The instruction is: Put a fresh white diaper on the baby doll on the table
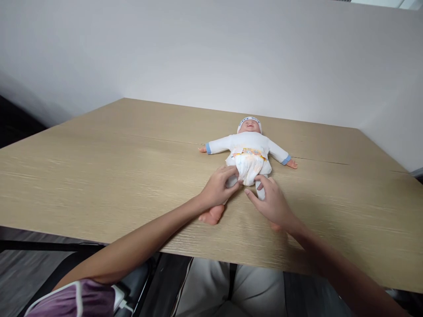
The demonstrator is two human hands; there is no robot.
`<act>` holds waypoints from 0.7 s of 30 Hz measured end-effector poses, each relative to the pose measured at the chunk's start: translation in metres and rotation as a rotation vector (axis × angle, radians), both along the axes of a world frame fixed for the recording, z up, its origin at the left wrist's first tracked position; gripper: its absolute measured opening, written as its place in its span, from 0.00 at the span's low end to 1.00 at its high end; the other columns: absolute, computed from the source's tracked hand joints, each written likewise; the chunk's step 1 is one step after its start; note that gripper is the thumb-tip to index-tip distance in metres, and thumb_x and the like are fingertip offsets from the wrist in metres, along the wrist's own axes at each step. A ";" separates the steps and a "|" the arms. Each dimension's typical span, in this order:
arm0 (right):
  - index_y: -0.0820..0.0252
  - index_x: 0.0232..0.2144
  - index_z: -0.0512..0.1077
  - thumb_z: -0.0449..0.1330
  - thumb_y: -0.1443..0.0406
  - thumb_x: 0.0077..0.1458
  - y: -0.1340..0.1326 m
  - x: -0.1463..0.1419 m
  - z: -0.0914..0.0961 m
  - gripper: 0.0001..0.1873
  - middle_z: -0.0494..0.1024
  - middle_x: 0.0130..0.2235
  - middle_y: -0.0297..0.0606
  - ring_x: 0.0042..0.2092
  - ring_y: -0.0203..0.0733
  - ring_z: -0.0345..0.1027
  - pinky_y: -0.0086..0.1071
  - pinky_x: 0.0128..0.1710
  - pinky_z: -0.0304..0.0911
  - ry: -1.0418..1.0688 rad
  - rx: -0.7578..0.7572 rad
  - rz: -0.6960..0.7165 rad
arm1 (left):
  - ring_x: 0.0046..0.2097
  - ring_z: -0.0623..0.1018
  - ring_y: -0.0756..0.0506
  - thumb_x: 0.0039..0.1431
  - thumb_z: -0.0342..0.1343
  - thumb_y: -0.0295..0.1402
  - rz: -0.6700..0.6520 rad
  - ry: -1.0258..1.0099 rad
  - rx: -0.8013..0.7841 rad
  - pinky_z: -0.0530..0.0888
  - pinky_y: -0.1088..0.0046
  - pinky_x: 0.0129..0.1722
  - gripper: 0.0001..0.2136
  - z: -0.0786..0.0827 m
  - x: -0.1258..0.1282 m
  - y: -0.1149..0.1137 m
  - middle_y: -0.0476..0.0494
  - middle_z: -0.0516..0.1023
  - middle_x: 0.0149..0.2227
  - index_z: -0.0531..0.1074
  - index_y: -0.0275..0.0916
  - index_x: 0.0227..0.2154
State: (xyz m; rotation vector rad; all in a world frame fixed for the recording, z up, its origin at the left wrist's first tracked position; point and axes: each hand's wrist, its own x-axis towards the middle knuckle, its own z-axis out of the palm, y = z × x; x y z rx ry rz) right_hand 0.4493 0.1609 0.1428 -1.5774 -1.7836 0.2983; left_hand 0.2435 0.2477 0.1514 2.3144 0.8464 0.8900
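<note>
A baby doll (248,143) lies on its back on the light wooden table (109,176), arms spread, in a white top, a white cap and a diaper (248,166). My left hand (218,189) is closed around the doll's leg on the left, whose bare foot (211,215) sticks out below my wrist. My right hand (272,202) grips the other leg, fingers curled by the lower edge of the diaper.
The table runs wide to the left and right of the doll, with a seam across its middle. A plain white wall stands behind it. Below the near edge show my light trousers (231,290) and a dark chair.
</note>
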 end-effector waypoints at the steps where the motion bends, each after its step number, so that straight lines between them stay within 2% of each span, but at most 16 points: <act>1: 0.55 0.46 0.72 0.65 0.55 0.63 0.002 0.000 0.000 0.14 0.74 0.36 0.38 0.40 0.51 0.71 0.41 0.42 0.66 0.023 -0.011 -0.021 | 0.43 0.74 0.41 0.70 0.56 0.37 0.000 0.003 -0.013 0.70 0.64 0.46 0.08 0.000 0.000 0.001 0.44 0.77 0.38 0.70 0.42 0.34; 7: 0.54 0.42 0.72 0.65 0.53 0.61 0.010 0.003 0.001 0.14 0.74 0.32 0.34 0.35 0.46 0.71 0.38 0.38 0.64 0.137 -0.066 -0.074 | 0.39 0.71 0.43 0.67 0.57 0.39 0.016 -0.001 -0.069 0.67 0.66 0.41 0.09 0.000 0.002 0.004 0.48 0.71 0.33 0.67 0.42 0.34; 12: 0.53 0.42 0.69 0.63 0.52 0.59 0.014 0.006 -0.001 0.15 0.73 0.28 0.30 0.31 0.44 0.69 0.37 0.34 0.62 0.231 -0.095 -0.065 | 0.34 0.66 0.46 0.65 0.59 0.42 0.031 -0.114 -0.186 0.64 0.68 0.37 0.12 -0.007 0.004 0.007 0.52 0.67 0.31 0.63 0.42 0.34; 17: 0.52 0.42 0.64 0.66 0.50 0.57 0.014 0.011 0.001 0.21 0.81 0.38 0.36 0.28 0.40 0.65 0.36 0.32 0.62 0.336 -0.030 -0.078 | 0.34 0.64 0.49 0.57 0.68 0.45 0.038 -0.300 -0.366 0.64 0.71 0.36 0.20 -0.016 0.005 0.016 0.54 0.64 0.32 0.61 0.43 0.37; 21: 0.53 0.41 0.67 0.68 0.48 0.57 0.012 0.019 0.007 0.21 0.86 0.40 0.40 0.28 0.42 0.68 0.37 0.33 0.63 0.303 -0.024 -0.129 | 0.31 0.64 0.51 0.47 0.74 0.45 0.130 -0.404 -0.515 0.63 0.72 0.34 0.28 -0.020 0.004 0.018 0.55 0.69 0.33 0.62 0.43 0.41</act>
